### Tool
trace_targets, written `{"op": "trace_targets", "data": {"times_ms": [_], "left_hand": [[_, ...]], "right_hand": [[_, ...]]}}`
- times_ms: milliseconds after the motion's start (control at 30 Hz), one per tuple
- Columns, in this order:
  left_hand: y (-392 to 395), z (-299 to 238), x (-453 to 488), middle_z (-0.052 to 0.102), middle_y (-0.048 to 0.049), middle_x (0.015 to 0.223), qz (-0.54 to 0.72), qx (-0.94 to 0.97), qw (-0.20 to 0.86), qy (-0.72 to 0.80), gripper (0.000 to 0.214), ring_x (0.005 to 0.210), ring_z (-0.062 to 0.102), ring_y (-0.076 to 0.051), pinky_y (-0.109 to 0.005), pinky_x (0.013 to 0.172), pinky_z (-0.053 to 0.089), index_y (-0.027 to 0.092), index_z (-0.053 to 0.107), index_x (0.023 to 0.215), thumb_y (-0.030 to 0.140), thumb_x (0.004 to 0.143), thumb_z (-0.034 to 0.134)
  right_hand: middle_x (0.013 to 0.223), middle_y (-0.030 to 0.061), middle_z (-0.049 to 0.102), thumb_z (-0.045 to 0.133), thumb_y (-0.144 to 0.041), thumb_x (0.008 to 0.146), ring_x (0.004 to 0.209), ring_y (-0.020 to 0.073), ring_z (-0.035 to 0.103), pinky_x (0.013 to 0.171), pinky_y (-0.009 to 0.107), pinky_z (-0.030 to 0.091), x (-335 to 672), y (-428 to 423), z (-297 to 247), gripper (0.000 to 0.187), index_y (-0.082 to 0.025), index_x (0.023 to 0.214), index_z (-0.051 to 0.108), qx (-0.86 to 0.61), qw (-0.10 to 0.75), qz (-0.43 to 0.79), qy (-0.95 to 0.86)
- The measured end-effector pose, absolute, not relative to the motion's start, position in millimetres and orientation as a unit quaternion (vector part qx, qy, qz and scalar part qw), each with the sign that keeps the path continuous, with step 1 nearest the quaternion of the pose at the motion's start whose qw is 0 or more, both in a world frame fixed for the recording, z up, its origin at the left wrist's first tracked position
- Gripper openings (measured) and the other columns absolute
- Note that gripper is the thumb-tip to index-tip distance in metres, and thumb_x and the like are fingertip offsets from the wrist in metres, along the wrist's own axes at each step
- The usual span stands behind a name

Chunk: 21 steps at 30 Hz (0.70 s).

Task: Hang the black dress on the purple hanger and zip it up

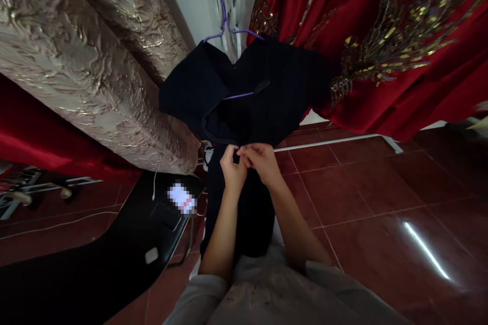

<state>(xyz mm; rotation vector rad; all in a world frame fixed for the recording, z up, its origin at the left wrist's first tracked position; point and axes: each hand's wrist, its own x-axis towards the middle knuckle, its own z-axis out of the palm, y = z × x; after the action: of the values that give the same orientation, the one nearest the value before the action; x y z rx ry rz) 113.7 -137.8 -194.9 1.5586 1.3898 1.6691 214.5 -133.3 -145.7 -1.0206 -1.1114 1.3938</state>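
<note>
A dark navy garment [244,96] hangs on a purple hanger [224,20] in front of me, its front falling down past my arms. My left hand [232,168] and my right hand [260,160] meet at the garment's front just below the collar. Both hands are closed in a pinch on the dark fabric, fingertips touching each other. What sits between the fingertips is too small to make out.
A beige embossed drape [84,61] hangs at the left, red gold-embroidered fabric [400,40] at the right. A black table [114,259] at lower left carries a phone [182,198] and a small white object [151,255]. Red tiled floor [381,203] spreads to the right.
</note>
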Motion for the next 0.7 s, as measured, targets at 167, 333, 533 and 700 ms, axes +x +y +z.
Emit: {"op": "trace_targets", "data": {"times_ms": [167,333,533,700], "left_hand": [[-141.9,-213.9,118.7,0.053,-0.0003,0.074,0.537,0.634,0.241,0.502,0.02,0.07,0.052,-0.018,-0.031,0.069,0.043,0.022,0.051,0.079,0.023,0.096,0.062],[-124.7,-191.8,104.4,0.056,0.0007,0.07,0.406,0.728,0.256,0.49,0.023,0.066,0.054,-0.016,-0.03,0.065,0.043,0.02,0.054,0.075,0.02,0.088,0.073],[-77.6,-60.2,74.5,0.068,-0.0043,0.102,0.607,0.702,0.091,0.362,0.035,0.085,0.064,-0.016,-0.029,0.08,0.052,0.026,0.055,0.135,0.033,0.101,0.063],[-46.7,-6.8,66.9,0.066,-0.0045,0.088,0.54,0.769,-0.021,0.34,0.02,0.08,0.061,-0.018,-0.032,0.079,0.052,0.023,0.068,0.096,0.04,0.103,0.061]], "right_hand": [[0.048,-0.004,0.045,0.067,-0.04,0.088,0.043,0.006,0.035,0.045,0.022,0.023,221.4,-83.6,-64.9,0.028,-0.016,0.073,0.069,-0.375,0.628,0.477,-0.487],[0.048,-0.0046,0.041,0.061,-0.054,0.097,0.042,0.0056,0.026,0.045,0.025,0.018,221.3,-48.1,11.3,0.044,-0.017,0.075,0.065,-0.32,0.664,0.429,-0.521],[0.052,-0.002,0.043,0.065,-0.053,0.094,0.044,0.0114,0.033,0.043,0.028,0.026,219.7,-55.3,6.6,0.038,-0.023,0.071,0.061,-0.34,0.615,0.43,-0.567],[0.055,-0.0021,0.044,0.062,-0.032,0.097,0.049,0.0108,0.037,0.049,0.025,0.032,219.4,-47.5,-17.8,0.032,-0.022,0.067,0.059,-0.352,0.622,0.372,-0.592]]}}
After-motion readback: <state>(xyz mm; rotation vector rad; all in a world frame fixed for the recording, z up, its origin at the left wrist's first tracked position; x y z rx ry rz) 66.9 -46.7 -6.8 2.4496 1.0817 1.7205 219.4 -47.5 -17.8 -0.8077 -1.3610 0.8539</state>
